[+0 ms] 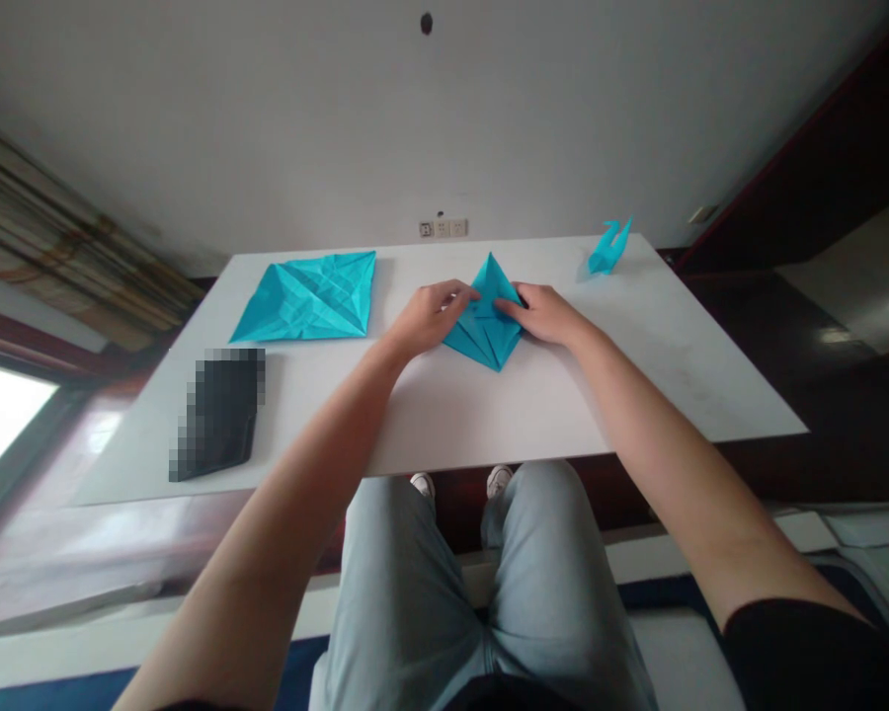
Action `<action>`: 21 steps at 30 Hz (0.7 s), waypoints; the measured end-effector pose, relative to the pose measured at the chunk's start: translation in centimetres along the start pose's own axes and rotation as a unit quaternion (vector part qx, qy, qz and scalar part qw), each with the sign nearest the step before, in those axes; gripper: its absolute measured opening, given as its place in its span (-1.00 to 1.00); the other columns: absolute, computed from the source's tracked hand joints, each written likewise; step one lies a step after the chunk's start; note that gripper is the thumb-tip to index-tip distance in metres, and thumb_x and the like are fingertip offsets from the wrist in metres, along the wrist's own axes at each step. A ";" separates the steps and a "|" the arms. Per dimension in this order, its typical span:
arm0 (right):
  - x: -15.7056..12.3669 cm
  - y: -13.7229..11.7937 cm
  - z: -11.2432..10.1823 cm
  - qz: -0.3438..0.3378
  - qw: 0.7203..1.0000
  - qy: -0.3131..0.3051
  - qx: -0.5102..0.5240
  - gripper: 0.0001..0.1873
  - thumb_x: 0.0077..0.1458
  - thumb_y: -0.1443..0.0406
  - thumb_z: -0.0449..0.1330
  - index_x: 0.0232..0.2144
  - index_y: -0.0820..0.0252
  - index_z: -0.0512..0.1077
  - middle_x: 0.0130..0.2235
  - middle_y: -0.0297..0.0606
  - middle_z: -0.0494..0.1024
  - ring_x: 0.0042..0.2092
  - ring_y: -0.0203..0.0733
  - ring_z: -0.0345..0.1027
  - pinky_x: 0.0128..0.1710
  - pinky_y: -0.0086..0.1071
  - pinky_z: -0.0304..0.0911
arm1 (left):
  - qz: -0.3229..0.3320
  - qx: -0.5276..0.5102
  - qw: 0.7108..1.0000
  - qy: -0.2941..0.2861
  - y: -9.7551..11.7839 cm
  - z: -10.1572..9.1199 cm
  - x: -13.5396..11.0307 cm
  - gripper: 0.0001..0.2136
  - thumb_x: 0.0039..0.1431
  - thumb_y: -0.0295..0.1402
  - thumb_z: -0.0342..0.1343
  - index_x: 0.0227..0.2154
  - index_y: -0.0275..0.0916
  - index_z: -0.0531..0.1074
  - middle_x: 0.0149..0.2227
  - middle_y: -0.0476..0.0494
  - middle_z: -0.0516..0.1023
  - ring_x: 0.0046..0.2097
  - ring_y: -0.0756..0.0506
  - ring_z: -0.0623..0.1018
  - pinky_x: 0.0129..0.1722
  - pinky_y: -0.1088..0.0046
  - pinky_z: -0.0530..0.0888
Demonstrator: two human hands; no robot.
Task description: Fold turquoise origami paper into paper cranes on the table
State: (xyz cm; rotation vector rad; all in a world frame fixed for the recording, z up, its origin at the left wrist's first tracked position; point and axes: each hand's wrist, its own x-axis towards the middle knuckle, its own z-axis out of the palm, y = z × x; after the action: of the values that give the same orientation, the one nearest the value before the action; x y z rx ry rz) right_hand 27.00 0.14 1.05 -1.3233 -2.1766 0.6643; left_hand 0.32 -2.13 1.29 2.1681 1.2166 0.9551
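Behind the white table point(459, 425) rises a pale wall point(444, 118) with a row of sockets point(443, 229) low on it. Trouble would most likely come from the layers of the paper point(489, 336), folded into a blue kite shape: pressure off the line could set a crooked crease, and an uneven pull could tear a thin corner. Its lower flaps, parted by a slit, could slip out of line if either side is released too soon. It lies between the left hand point(436, 318) and the right hand point(546, 313), one point towards the wall. The right hand pinches the paper's right edge, thumb on top and fingers tucked behind; the left hand curls at its left edge, though I cannot tell whether it grips underneath. Well left of the paper lies a creased sheet point(318, 296), with a dark object point(222, 415) near it; well right of the paper stands a crane point(607, 251).
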 end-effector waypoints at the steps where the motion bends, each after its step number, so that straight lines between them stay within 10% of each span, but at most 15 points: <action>1: 0.0 0.0 0.0 0.007 1.000 0.002 -0.007 -0.61 0.42 -0.09 0.27 -0.14 0.08 0.58 -0.06 -0.06 0.80 -0.06 0.16 0.62 -0.03 -0.12 0.40 | 0.000 0.008 1.000 -0.007 -0.2 0.0 0.0 -0.62 0.57 -0.28 -0.01 0.08 -0.20 0.72 0.15 -0.22 0.81 0.21 -0.23 0.75 0.33 0.21 0.61; 11: 0.8 1.9 0.1 0.013 0.983 0.031 0.179 -0.72 0.42 0.03 0.17 0.01 0.00 0.49 -0.24 -0.33 0.61 -0.25 -0.06 0.47 -0.12 -0.17 0.40 | -0.012 0.170 0.983 -0.064 -0.7 0.6 -0.8 -0.44 0.43 -0.16 0.30 0.43 -0.14 0.56 0.59 -0.43 0.34 0.50 -0.48 0.49 0.54 -0.24 0.39; 21: 0.4 2.1 0.4 -0.066 0.993 -0.006 0.102 -0.59 0.12 0.16 0.51 0.01 0.05 0.64 -0.16 -0.30 0.61 -0.29 -0.17 0.35 -0.16 -0.22 0.39 | -0.005 0.176 0.980 -0.095 1.0 0.5 -0.6 -0.55 0.66 -0.18 -0.08 0.24 -0.12 0.69 0.35 -0.32 0.68 0.38 -0.42 0.58 0.43 -0.14 0.35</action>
State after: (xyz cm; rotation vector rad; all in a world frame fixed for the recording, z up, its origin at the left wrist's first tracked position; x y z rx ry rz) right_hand 27.93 1.32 -0.54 -1.0630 -2.1195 0.8189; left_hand 1.04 -3.13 1.40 2.4521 1.3833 0.5404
